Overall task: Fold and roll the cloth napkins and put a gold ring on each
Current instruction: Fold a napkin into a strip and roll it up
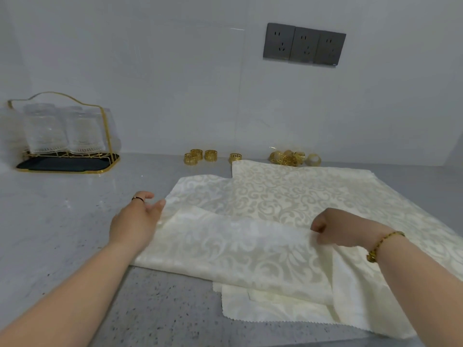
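**Napkin folding, head view.** The top napkin [225,249], cream with a woven scroll pattern, lies on a pile of like napkins [300,194] on the grey speckled bench [62,221]. Its near part is turned over away from the person, forming a band across the pile.

- **Hands:** At the left end of this band the left hand [140,219] rests against the cloth with fingers straight and slightly spread; a finger ring [137,198] shows on it. At the right end the right hand [335,227] has its fingers curled, pinching the folded edge. A gold bracelet [383,244] circles that wrist.
- **Rings:** Beyond the top napkin, along the foot of the wall [150,71], stand the gold rings [210,155]. Several stand singly, and a heap of rings [285,158] touches the far edge of the pile.
- **Surroundings:** Far left of the top napkin, a gold wire rack [67,164] holds upturned glasses [42,128]. Above and beyond it, three dark sockets [304,45] sit in the wall.
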A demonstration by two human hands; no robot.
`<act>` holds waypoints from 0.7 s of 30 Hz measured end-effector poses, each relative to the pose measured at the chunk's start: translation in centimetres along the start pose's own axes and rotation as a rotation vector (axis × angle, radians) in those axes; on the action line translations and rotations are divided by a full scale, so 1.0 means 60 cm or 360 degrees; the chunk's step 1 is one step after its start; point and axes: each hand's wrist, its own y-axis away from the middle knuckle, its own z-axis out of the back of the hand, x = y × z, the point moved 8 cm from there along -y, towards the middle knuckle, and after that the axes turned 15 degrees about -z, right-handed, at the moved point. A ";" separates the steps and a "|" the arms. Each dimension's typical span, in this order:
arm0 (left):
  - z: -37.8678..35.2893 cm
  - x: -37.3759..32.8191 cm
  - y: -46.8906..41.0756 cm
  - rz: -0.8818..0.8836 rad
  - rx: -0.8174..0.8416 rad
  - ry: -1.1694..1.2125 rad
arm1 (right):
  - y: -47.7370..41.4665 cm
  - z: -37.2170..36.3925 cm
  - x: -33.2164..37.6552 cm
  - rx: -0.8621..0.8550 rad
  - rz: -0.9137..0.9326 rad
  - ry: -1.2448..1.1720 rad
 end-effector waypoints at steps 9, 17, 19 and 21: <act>-0.092 -0.037 0.034 -0.0691 0.0922 -0.0444 | -0.077 0.002 -0.008 -0.0043 -0.0044 -0.0395; -0.114 -0.025 0.038 -0.0647 0.1111 -0.0562 | -0.008 -0.015 -0.058 0.0315 -0.0067 -0.0028; -0.118 -0.024 0.037 -0.0657 0.1119 -0.0584 | 0.017 -0.018 -0.044 0.0233 0.0051 0.0020; -0.118 -0.022 0.035 -0.0657 0.1121 -0.0589 | 0.048 -0.022 -0.020 0.0132 0.0216 -0.0108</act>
